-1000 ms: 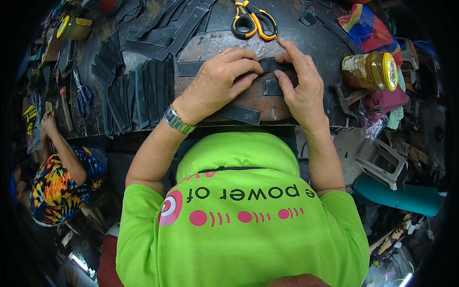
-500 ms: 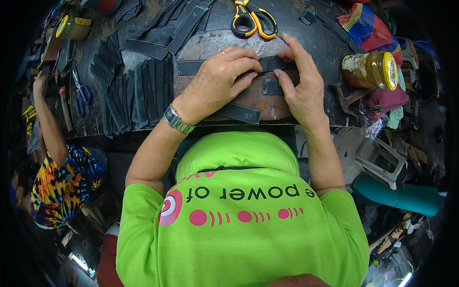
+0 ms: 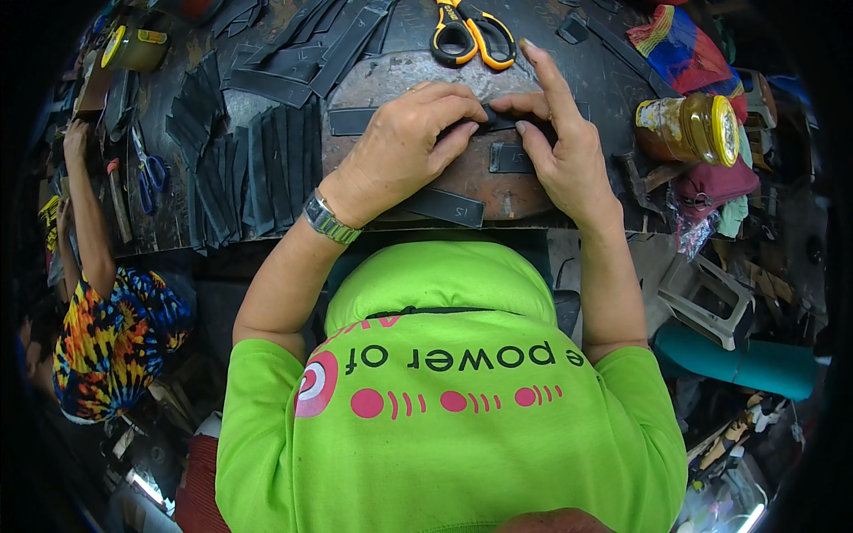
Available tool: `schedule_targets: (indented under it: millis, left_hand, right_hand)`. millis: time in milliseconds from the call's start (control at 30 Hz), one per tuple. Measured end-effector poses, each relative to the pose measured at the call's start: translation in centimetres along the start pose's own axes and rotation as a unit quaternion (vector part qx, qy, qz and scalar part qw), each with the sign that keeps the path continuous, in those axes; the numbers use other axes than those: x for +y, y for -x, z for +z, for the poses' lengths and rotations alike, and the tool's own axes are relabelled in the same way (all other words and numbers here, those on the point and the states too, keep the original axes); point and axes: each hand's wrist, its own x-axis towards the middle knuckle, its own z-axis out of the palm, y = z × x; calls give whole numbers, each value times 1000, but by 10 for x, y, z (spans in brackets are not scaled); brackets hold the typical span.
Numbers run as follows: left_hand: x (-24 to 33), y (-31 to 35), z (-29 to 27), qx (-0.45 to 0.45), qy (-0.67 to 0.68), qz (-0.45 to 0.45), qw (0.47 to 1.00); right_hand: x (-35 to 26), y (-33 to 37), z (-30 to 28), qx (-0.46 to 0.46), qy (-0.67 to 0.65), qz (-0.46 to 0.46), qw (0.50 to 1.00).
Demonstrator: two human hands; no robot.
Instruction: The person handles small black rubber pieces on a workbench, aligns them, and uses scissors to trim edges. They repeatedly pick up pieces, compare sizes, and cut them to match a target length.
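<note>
A long dark strip (image 3: 351, 121), which looks like leather, lies crosswise on a worn slab (image 3: 400, 78). My left hand (image 3: 404, 138) pinches it near the middle between thumb and fingertips. Close against those fingertips, my right hand (image 3: 569, 151) holds the same strip between thumb and bent fingers, its index finger raised and pointing away. The piece of strip between the hands looks bent up, partly hidden by the fingers. A short dark piece (image 3: 508, 158) lies by my right thumb. Another marked strip (image 3: 449, 207) rests near the table edge, below my left hand.
Yellow-and-black scissors (image 3: 474, 40) lie beyond my hands. Stacked dark strips (image 3: 275, 169) fill the left side. At right stand a yellow-lidded glue jar (image 3: 684, 131) and a hammer (image 3: 641, 182). A co-worker in a patterned shirt (image 3: 115, 346) reaches in at far left.
My right fingers have shifted left toward my left fingertips, and its index finger has lifted. The strip between the hands, flat before, now looks bent. The co-worker's arm has moved slightly.
</note>
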Motion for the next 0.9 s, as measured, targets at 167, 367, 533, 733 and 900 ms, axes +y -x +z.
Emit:
schedule_targets:
  millis: [167, 367, 533, 733, 900]
  left_hand:
    - [0, 2, 0, -14, -27, 7, 1000]
    - [4, 2, -2, -32, -89, 36, 995]
    - [18, 7, -2, -31, -185, 65, 980]
    - [32, 19, 6, -68, -142, -8, 988]
    - [37, 26, 11, -80, -178, -15, 981]
  right_hand:
    - [0, 1, 1, 2, 3, -1, 1000]
    - [3, 4, 4, 9, 3, -2, 1000]
    - [3, 6, 3, 9, -59, 10, 998]
    - [7, 2, 1, 62, -213, 69, 973]
    - [8, 2, 2, 63, -186, 61, 979]
